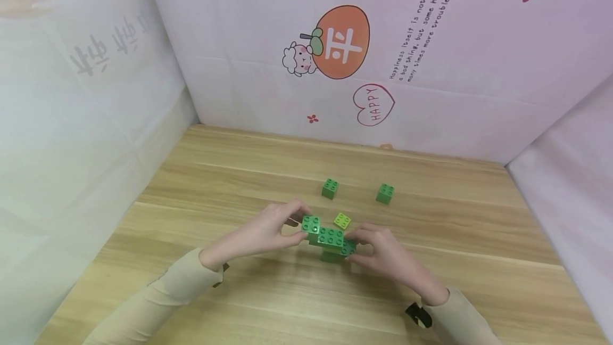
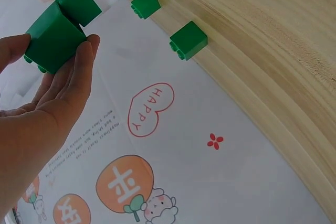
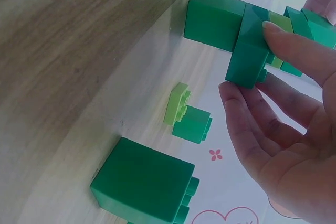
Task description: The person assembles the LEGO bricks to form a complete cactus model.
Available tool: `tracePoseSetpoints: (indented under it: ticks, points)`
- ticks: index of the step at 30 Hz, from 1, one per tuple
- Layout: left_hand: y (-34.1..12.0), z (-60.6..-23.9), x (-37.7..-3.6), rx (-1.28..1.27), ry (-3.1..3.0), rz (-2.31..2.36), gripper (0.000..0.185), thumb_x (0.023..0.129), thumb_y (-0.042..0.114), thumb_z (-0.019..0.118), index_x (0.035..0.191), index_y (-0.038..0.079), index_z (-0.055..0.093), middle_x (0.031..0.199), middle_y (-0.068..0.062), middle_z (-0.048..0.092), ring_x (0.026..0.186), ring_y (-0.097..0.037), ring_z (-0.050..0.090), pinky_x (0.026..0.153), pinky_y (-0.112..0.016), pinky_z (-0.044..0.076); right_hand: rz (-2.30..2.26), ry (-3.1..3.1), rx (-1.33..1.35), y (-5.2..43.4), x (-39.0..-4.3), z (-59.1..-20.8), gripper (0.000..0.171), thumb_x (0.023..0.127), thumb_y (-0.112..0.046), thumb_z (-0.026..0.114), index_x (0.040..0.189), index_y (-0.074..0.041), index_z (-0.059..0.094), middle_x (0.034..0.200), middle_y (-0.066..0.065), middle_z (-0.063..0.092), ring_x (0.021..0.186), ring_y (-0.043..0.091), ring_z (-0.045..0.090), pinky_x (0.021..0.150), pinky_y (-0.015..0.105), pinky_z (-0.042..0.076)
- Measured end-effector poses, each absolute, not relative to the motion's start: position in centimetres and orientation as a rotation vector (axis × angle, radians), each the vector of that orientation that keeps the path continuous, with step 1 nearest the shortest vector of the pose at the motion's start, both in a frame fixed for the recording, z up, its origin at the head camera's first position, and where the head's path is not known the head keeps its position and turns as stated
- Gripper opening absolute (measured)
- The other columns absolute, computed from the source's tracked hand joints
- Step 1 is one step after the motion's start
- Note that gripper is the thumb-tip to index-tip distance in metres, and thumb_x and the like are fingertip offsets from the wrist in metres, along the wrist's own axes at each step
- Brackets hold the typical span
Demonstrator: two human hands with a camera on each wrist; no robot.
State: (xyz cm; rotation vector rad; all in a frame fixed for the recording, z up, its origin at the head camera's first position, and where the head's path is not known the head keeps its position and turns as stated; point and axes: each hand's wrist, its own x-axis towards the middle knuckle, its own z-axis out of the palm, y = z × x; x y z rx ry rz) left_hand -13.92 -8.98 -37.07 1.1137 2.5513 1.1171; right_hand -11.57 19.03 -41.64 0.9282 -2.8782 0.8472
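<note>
A stepped stack of toy building bricks stands on the table between both hands. It is mostly dark green, with a lime layer inside it. My left hand pinches the square green brick at the upper left end of the stack, thumb on one side and fingers on the other. My right hand grips a lower green brick that juts out to the right, with thumb and fingertips on opposite sides. The bottom green brick sits beneath that one. In the head view, the hands and upper bricks partly hide the lower layers.
Beyond the stack, two loose green bricks stand studs up on the wooden table. A flat lime brick lies closer to the hands. Printed white cloth walls the table at the back and sides.
</note>
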Motion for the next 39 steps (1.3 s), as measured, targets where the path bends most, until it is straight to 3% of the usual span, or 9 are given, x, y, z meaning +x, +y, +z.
tracePoseSetpoints:
  ticks: [12,16,24,39]
  points:
    - [-8.9,-37.3,-13.9,1.099,2.54,1.125,0.032,0.087,0.018,0.065,0.116,0.013,0.052,0.108,0.002,0.067,0.099,-0.01,0.066,0.088,-0.025,0.056,0.868,-2.776,0.919,18.4,-11.3,-40.9,0.032,0.071,-0.025,0.08,0.1,-0.017,0.068,0.095,-0.003,0.069,0.084,0.007,0.063,0.074,0.022,0.057]
    - [-8.9,-37.4,-13.9,1.099,2.535,1.127,0.031,0.087,0.018,0.065,0.116,0.013,0.053,0.107,0.002,0.067,0.098,-0.01,0.066,0.087,-0.024,0.056,0.904,-2.777,0.907,18.1,-11.1,-40.5,0.035,0.073,-0.027,0.079,0.104,-0.016,0.067,0.094,-0.003,0.068,0.084,0.009,0.064,0.074,0.026,0.058]
    - [-8.9,-37.6,-14.0,1.098,2.536,1.136,0.031,0.087,0.019,0.065,0.116,0.014,0.053,0.108,0.002,0.067,0.099,-0.01,0.066,0.087,-0.022,0.055,0.912,-2.775,0.883,17.8,-11.0,-40.2,0.037,0.079,-0.036,0.073,0.111,-0.019,0.065,0.097,-0.009,0.067,0.086,0.006,0.064,0.076,0.023,0.057]
    - [-9.0,-37.9,-14.0,1.131,2.496,1.204,0.03,0.087,0.017,0.066,0.115,0.015,0.054,0.108,0.003,0.067,0.099,-0.009,0.065,0.087,-0.027,0.056,0.984,-2.728,0.88,17.7,-11.2,-40.8,0.032,0.078,-0.026,0.075,0.107,-0.017,0.066,0.099,-0.008,0.068,0.085,0.006,0.065,0.077,0.021,0.057]
